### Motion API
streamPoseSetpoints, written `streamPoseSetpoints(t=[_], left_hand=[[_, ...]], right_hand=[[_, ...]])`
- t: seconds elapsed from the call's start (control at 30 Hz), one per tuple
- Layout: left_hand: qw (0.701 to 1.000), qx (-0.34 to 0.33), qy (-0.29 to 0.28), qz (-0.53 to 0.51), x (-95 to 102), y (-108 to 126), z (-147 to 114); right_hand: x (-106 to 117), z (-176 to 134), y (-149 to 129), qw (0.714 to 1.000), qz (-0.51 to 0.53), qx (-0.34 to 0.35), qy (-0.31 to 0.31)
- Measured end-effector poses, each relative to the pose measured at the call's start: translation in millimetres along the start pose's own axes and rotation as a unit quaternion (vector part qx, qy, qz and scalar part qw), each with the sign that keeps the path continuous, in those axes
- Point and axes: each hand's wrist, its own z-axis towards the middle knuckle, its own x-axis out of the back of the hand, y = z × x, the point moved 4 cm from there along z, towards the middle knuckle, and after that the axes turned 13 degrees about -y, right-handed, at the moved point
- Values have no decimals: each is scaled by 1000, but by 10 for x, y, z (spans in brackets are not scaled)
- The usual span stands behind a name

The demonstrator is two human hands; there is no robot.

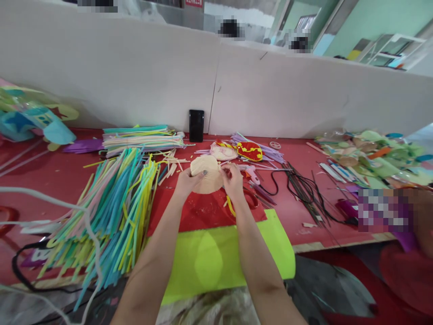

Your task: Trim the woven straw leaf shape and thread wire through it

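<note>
A round beige disc (pixel 207 179) with a finely ridged surface is held up over a red sheet (pixel 199 212). My left hand (pixel 188 181) grips its left side, thumb lying on the face near a small dark grey spot. At the disc's right edge, the fingers of my right hand (pixel 232 178) are closed in a pinch; whether a small piece is also between them is hidden. Just beyond lie a pale pink-white round piece (pixel 223 152) and a red piece with yellow trim (pixel 249 151). A pink-white glue gun (pixel 252 174) rests right of my right hand.
Bundles of coloured pipe cleaners (pixel 111 194) cover the left side. A black phone (pixel 196 126) leans on the white partition (pixel 152 81). Dark stems and a black cable (pixel 304 189) lie to the right. A yellow-green sheet (pixel 189 257) hangs over the front edge. Another person's arm (pixel 421 212) shows at right.
</note>
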Motion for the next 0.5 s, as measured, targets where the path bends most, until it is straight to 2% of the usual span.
streamPoseSetpoints(t=[0.1, 0.17, 0.23, 0.33, 0.4, 0.43, 0.5], left_hand=[[999, -40, 7, 6, -28, 46, -8], [998, -59, 14, 18, -32, 84, -37], [997, -70, -4, 38, -51, 134, -78], [986, -110, -97, 77, -144, 273, -150], [972, -154, -138, 113, -208, 391, -198], [966, -177, -136, 131, -224, 444, -214], [961, -214, -94, 148, -220, 503, -222]], right_hand=[[-22, 13, 42, 999, 26, -45, 6], [-39, 14, 122, 988, 112, -107, -7], [-74, -10, 230, 950, 242, -191, -41], [-103, -66, 332, 880, 376, -274, -93], [-79, -75, 348, 868, 399, -276, -105], [-61, -73, 345, 869, 403, -269, -103], [-13, -54, 315, 881, 399, -239, -82]])
